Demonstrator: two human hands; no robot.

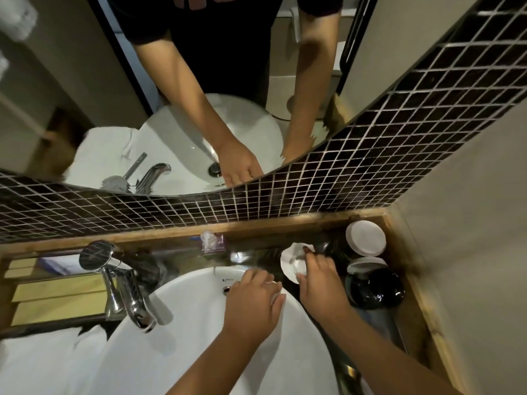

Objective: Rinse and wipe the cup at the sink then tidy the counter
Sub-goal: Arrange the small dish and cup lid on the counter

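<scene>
1. Cup (300,266), clear and hard to read, sits on the dark surface (379,332) just right of the sink (182,352), on or against a white paper piece (288,256); motion blur hides whether it stands upright.
2. Right hand (319,280) is on the cup, its fingers (309,252) curled over the rim in a grip, seemingly pinching the white paper as well.
3. Left hand (253,303) rests on the sink's back rim near the overflow hole, fingers loosely closed around something small and white; what it is cannot be told.
4. Step in hand, judging by this, is setting the cup down or picking it up at the surface; no water runs from the tap (134,303). The next move would call for a firm hold on slippery glass and clearance from the crowded corner.
5. Containers: a white-lidded jar (366,238) stands in the far right corner, contents hidden; a dark glossy vessel (376,289) sits just in front of it, near the right hand. A small clear holder (212,242) by the back edge holds packets. The sink bowl looks empty.
</scene>
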